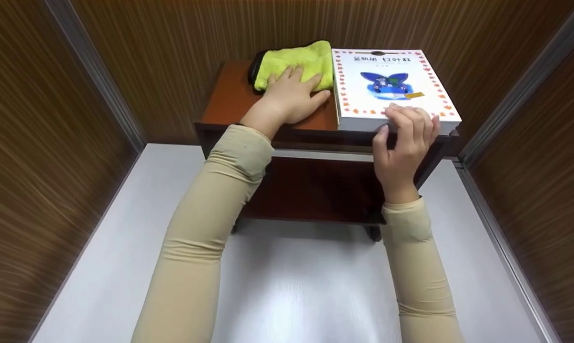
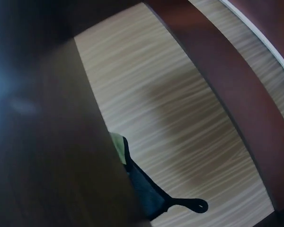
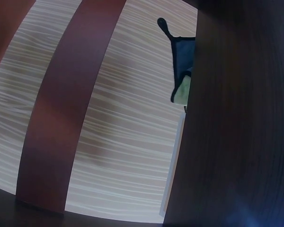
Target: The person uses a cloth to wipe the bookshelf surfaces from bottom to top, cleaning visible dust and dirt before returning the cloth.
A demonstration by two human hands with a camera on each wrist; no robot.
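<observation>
A yellow-green cloth [image 1: 291,62] with a dark border lies on the left of a small red-brown table [image 1: 234,95]. My left hand [image 1: 289,97] rests on its near part with fingers spread. To the right lies a thick white book [image 1: 391,83], with a blue butterfly and a leaf border on its cover. At the book's near edge, my right hand [image 1: 406,138] touches the cover with bent fingertips, its thumb at the front side. In the left wrist view, a dark cloth corner with a loop [image 2: 146,194] shows past a dark panel. Neither wrist view shows a hand.
A lower shelf [image 1: 315,190] sits under the tabletop. Wood-patterned walls [image 1: 29,143] stand behind and on both sides, with grey metal strips [image 1: 96,71] at the corners. The floor [image 1: 296,286] is pale and glossy.
</observation>
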